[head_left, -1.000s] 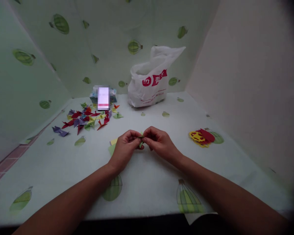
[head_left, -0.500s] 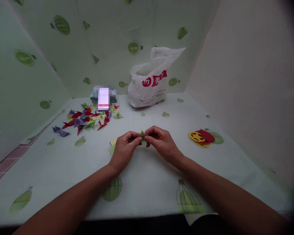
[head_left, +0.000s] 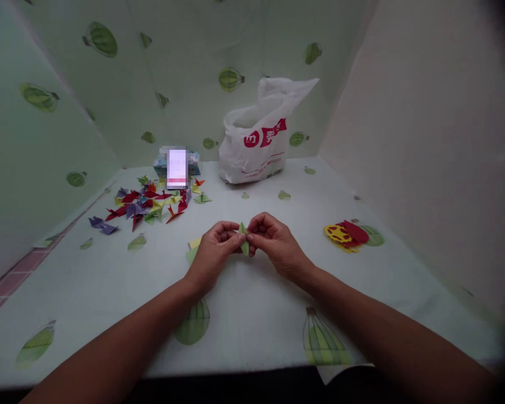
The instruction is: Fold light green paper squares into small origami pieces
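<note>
Between the fingertips of both hands is a small folded piece of green paper, long and narrow with pointed ends, held just above the table. My left hand pinches it from the left with thumb and fingers. From the right, my right hand pinches it the same way, its thumb pressed near the paper's middle. Sheets of green and yellow paper lie partly hidden behind my left hand.
Several colourful folded paper cranes are heaped at the back left, before a bright phone and a box. A white plastic bag stands at the back. Red and yellow cut-outs lie on the right of the tablecloth.
The green paper has turned between my fingers, so more of its length shows now. My hands have barely shifted, and the view has tilted slightly.
</note>
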### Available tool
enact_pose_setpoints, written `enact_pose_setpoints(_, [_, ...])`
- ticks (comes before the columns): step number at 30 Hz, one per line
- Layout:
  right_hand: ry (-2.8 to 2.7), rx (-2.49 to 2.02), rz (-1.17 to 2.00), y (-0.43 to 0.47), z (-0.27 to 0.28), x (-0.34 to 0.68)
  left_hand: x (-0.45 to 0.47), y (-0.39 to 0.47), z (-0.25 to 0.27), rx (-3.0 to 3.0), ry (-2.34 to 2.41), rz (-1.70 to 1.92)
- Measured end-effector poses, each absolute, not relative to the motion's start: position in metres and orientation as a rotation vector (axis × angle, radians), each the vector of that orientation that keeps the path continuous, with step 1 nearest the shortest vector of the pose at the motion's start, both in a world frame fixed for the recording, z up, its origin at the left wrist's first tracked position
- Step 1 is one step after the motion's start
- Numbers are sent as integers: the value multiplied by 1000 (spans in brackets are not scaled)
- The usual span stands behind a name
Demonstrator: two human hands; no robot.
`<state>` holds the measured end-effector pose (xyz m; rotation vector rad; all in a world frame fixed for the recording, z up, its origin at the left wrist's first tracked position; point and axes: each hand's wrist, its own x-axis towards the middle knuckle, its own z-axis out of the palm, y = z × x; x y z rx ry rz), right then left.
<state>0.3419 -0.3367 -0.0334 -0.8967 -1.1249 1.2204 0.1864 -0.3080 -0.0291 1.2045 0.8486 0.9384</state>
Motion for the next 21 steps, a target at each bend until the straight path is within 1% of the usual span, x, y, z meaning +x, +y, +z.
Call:
enact_pose_setpoints(7, [-1079,-898,1322,-339,-28,343,183,-305,-24,1262,843,852])
enact_pose_setpoints(11, [-897,-886,1426,-336,-27,348,179,-299,-24,1607,893,1014])
enact_pose_setpoints(16, [-834,-871,1551,-334,-27,350,177,-296,-26,2087,767,1141])
enact_pose_setpoints(18, [-856,-864,1585,-335,-27,350,177,-297,-25,2109,777,1168])
enact_pose_setpoints(21, [-916,-876,1548,-336,-27,348,178,-299,-23,1888,885,1115])
